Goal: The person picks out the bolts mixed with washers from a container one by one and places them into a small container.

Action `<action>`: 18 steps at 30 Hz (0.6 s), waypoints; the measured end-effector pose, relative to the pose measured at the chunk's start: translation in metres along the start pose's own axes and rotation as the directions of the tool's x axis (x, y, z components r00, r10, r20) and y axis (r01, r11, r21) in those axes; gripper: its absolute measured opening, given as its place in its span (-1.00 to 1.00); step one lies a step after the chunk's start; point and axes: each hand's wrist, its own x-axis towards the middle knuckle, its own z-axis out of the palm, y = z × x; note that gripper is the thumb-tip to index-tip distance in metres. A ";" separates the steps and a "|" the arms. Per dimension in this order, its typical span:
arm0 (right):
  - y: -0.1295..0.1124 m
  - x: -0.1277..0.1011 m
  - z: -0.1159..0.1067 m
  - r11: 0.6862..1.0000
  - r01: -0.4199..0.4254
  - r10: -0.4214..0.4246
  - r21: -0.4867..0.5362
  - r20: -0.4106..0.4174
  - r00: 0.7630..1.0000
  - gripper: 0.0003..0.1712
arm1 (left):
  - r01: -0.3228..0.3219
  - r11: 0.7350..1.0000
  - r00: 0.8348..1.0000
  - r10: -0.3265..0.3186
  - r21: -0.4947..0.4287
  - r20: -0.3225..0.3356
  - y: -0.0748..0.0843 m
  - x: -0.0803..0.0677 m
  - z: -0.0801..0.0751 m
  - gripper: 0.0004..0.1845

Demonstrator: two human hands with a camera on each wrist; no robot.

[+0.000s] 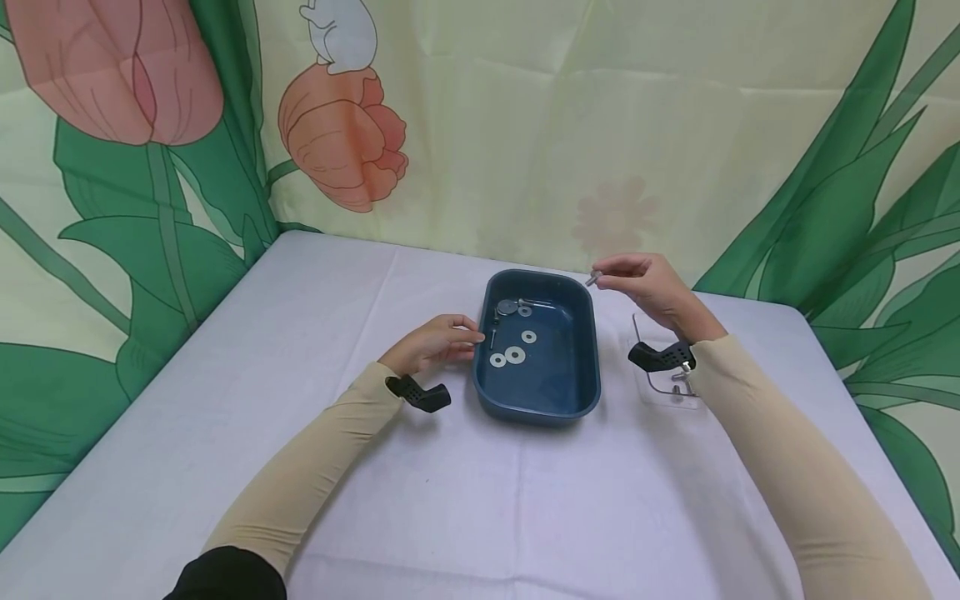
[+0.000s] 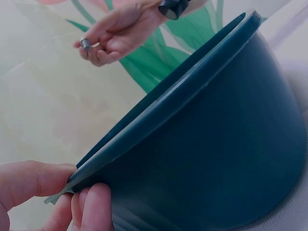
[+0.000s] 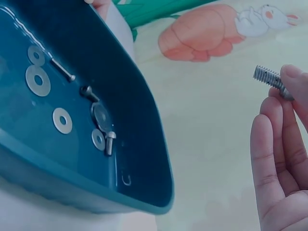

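Left hand (image 1: 438, 340) is pinching the left rim of a dark-blue rectangular plastic tray (image 1: 558, 371), fingers grasping it from the side. Tray is sitting mid-table on a white tablecloth (image 1: 450, 517). Right hand (image 1: 647, 287) is grasping a silver threaded metal bolt (image 3: 268, 77) between thumb and fingers; bolt is pointing out of the grip, near the tray's far right corner and outside it. Inside the tray, four flat silver ring-shaped washers (image 1: 514, 355) are lying toward the left and far side; a round grey metal disc (image 1: 507, 307) and slim silver metal screws (image 3: 63, 70) are lying there too. Right of the tray, a clear plastic box (image 1: 667, 406) is resting, small metal pieces showing, right forearm partly covering it.
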 end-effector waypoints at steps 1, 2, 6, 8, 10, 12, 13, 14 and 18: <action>0.000 -0.001 -0.002 1.000 0.000 0.000 0.001 0.001 1.000 -0.79 | 0.001 1.000 1.000 -0.001 0.000 0.000 0.000 0.000 0.000 -0.85; 0.000 -0.002 -0.003 1.000 0.000 0.000 0.004 0.004 1.000 -0.79 | 0.002 1.000 1.000 -0.002 0.001 0.000 0.000 0.000 0.000 -0.85; 0.001 -0.006 -0.009 0.999 -0.004 0.004 0.032 -0.001 1.000 -0.78 | 0.003 1.000 1.000 -0.003 -0.005 0.002 0.001 0.000 0.000 -0.85; 0.001 -0.008 -0.012 0.999 -0.009 0.010 0.036 -0.013 1.000 -0.78 | 0.004 1.000 1.000 -0.004 -0.009 0.002 0.001 -0.001 0.001 -0.84; 0.002 -0.010 -0.015 0.999 -0.017 0.018 0.041 -0.023 1.000 -0.78 | 0.005 1.000 1.000 -0.005 -0.012 0.001 0.001 0.000 0.001 -0.85; 0.002 -0.012 -0.019 0.999 -0.024 0.025 0.044 -0.030 0.999 -0.79 | 0.006 1.000 1.000 -0.006 -0.008 -0.002 0.000 0.000 0.001 -0.85; 0.002 -0.013 -0.021 0.999 -0.026 0.028 0.044 -0.033 0.999 -0.79 | 0.006 1.000 1.000 -0.006 -0.006 -0.003 0.000 0.000 0.001 -0.85; 0.002 -0.014 -0.022 0.999 -0.027 0.028 0.047 -0.036 0.999 -0.79 | 0.005 1.000 1.000 -0.005 -0.005 -0.004 0.000 0.000 0.001 -0.86; 0.003 -0.017 -0.029 0.998 -0.028 0.031 0.065 -0.044 0.999 -0.79 | 0.002 1.000 1.000 -0.002 0.000 -0.007 0.000 0.000 0.001 -0.86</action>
